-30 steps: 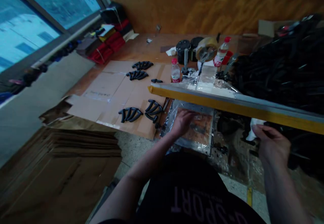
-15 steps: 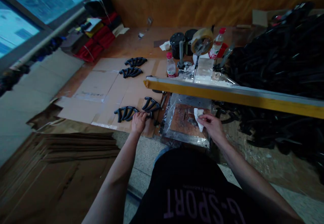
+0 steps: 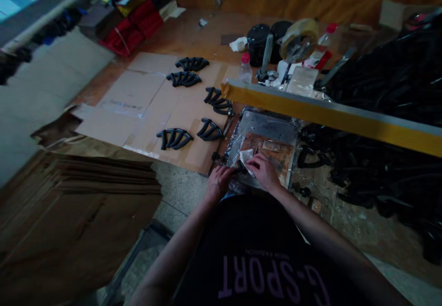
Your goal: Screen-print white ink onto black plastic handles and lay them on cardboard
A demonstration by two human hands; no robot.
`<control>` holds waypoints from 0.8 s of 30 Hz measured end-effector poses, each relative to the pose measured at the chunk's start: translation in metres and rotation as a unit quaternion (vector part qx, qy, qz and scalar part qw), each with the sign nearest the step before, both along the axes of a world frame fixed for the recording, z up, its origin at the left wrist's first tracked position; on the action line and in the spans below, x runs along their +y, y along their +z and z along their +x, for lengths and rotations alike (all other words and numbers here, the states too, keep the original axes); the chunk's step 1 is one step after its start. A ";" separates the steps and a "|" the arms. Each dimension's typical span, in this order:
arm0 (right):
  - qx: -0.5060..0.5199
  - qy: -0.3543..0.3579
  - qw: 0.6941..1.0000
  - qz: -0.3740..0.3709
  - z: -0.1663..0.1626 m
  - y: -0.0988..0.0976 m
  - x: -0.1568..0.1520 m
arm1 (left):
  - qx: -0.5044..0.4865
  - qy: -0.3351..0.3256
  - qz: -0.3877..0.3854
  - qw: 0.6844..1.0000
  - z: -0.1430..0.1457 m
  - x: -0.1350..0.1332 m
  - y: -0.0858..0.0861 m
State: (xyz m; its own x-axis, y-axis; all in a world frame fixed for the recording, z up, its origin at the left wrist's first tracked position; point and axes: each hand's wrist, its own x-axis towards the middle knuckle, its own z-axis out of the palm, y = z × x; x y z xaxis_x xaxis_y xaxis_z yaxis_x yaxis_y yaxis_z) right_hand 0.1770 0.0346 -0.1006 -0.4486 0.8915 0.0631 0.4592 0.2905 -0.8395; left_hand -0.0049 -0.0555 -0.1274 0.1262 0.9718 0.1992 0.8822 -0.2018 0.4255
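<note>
My right hand presses a white cloth against the near left corner of a plastic-covered plate with a brown pad on it. My left hand sits closed at the plate's near left edge, holding a small black part beside the cloth. Fans of curved black parts lie on flat cardboard to the left of the plate. A yellow-edged bar hangs over the plate's far side.
A big heap of black parts fills the right. Behind the bar stand two water bottles, black tins and a tape roll. Stacked cardboard sheets lie on the floor at left. Red packs sit by the window.
My left hand left the fan of black parts on the cardboard and came to the plate's near edge. My right hand slid the cloth left and nearer. The view tilted down.
</note>
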 end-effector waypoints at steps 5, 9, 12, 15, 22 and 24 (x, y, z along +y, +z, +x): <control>-0.034 0.051 0.998 -0.002 -0.016 -0.018 0.001 | -0.015 -0.014 -0.002 1.000 -0.008 0.001 -0.007; -0.028 0.048 0.998 -0.015 -0.030 -0.020 0.009 | -0.015 -0.003 0.017 1.000 -0.014 0.005 -0.009; -0.028 0.033 0.999 -0.026 -0.034 -0.017 0.011 | -0.011 -0.008 0.017 1.000 -0.017 0.008 -0.009; -0.041 0.040 0.998 -0.032 -0.031 -0.016 0.010 | -0.005 -0.022 0.005 1.000 -0.017 0.009 -0.010; -0.044 0.039 0.998 -0.022 -0.035 -0.018 0.025 | 0.003 -0.054 0.008 0.998 -0.014 0.009 -0.012; -0.042 0.044 0.998 -0.013 -0.035 -0.018 0.027 | -0.002 -0.051 0.007 0.999 -0.015 0.009 -0.012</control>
